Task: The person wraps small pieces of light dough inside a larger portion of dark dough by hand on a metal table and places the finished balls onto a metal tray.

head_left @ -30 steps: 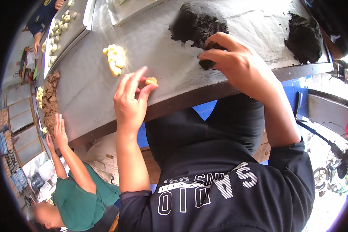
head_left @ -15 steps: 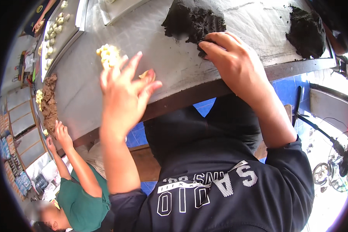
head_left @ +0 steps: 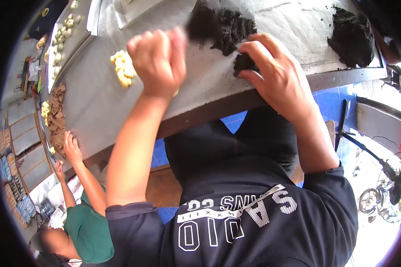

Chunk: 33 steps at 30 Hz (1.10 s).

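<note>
Left hand is clenched near yellow dough pieces on the desk, contents hidden; right hand grasps a black dough lump.

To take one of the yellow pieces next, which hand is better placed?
Probably the left hand: it is nearer the yellow pieces, though curled. The right hand is farther off, curved around a dark lump.

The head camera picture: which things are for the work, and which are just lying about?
Seem part of the work:
small dark piece in the grip of the right hand
big dark lump
yellow pieces near the left hand
grey table

Probably just about:
black stand
bike
blue bottle
</note>
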Each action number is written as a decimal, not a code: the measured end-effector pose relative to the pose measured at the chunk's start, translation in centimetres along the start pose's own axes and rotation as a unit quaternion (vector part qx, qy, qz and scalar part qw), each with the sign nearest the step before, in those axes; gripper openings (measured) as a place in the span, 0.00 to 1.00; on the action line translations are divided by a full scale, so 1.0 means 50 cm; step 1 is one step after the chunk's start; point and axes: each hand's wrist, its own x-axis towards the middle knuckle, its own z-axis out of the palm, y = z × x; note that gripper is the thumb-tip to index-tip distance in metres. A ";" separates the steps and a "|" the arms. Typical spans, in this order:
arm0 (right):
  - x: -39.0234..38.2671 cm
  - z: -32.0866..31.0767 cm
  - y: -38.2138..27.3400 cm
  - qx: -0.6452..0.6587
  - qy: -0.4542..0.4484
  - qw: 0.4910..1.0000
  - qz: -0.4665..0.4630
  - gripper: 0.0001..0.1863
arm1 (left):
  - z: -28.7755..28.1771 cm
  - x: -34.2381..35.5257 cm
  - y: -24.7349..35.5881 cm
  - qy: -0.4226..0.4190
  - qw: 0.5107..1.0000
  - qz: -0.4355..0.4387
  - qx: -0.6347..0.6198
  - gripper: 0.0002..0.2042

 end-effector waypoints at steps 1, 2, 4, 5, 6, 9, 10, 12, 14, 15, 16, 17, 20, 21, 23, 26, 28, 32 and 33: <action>-0.007 -0.005 0.010 -0.077 -0.031 0.997 0.010 0.14 | -0.015 -0.005 0.023 -0.002 0.995 0.082 -0.058 0.10; -0.002 0.002 0.013 -0.079 -0.026 0.996 0.011 0.14 | -0.016 -0.001 0.046 -0.005 0.980 0.164 -0.115 0.09; 0.004 0.021 -0.004 -0.038 -0.018 0.998 -0.045 0.11 | 0.011 0.030 0.033 -0.006 0.988 0.095 -0.120 0.12; 0.016 0.018 -0.009 -0.050 -0.048 0.995 -0.072 0.15 | -0.005 0.015 0.026 -0.017 0.955 -0.124 -0.270 0.13; 0.020 0.016 0.004 -0.053 -0.044 0.995 -0.071 0.15 | -0.022 0.019 0.021 -0.026 0.854 -0.325 -0.405 0.15; 0.015 0.025 0.035 -0.058 -0.030 0.989 -0.130 0.09 | -0.116 -0.026 -0.016 -0.087 0.962 -0.204 -0.159 0.12; 0.019 0.033 0.026 -0.060 -0.027 0.990 -0.127 0.09 | -0.153 -0.060 -0.011 -0.138 0.978 -0.154 -0.030 0.10; 0.024 0.052 -0.007 -0.074 -0.048 0.993 -0.072 0.08 | -0.188 -0.113 0.020 -0.186 0.971 -0.112 0.098 0.09; 0.036 0.044 -0.014 -0.091 -0.063 0.992 -0.052 0.11 | -0.181 -0.126 0.069 -0.159 0.964 -0.202 0.072 0.10; 0.042 0.038 -0.010 -0.052 -0.088 0.994 -0.047 0.11 | -0.173 -0.132 0.072 -0.134 0.960 -0.244 0.006 0.09; 0.044 0.031 -0.006 -0.014 -0.113 0.993 -0.041 0.12 | -0.170 -0.134 0.070 -0.130 0.961 -0.246 0.005 0.09; 0.040 0.021 -0.009 -0.017 -0.113 0.992 -0.044 0.12 | -0.167 -0.134 0.069 -0.118 0.954 -0.268 -0.056 0.09; 0.011 -0.003 -0.022 -0.002 -0.026 1.000 0.004 0.12 | -0.156 -0.151 0.078 -0.068 0.919 -0.316 -0.227 0.09; -0.001 -0.008 -0.024 -0.021 -0.037 0.999 0.016 0.12 | -0.157 -0.146 0.088 -0.033 0.882 -0.337 -0.328 0.10; -0.014 -0.003 -0.036 -0.033 -0.063 0.997 0.010 0.13 | -0.151 -0.125 0.112 -0.014 0.840 -0.392 -0.376 0.12; 0.004 0.010 -0.063 0.084 -0.065 0.994 -0.008 0.21 | -0.135 -0.084 0.140 -0.008 0.782 -0.450 -0.431 0.19; 0.022 0.035 -0.081 0.142 -0.010 0.989 -0.032 0.21 | -0.123 -0.066 0.161 0.007 0.701 -0.490 -0.519 0.25; 0.046 0.063 -0.064 0.161 0.034 0.984 -0.071 0.20 | -0.129 -0.033 0.195 0.091 0.630 -0.488 -0.597 0.27; 0.054 0.055 -0.071 0.194 0.040 0.977 -0.079 0.19 | -0.129 -0.060 0.155 0.002 0.750 -0.424 -0.507 0.23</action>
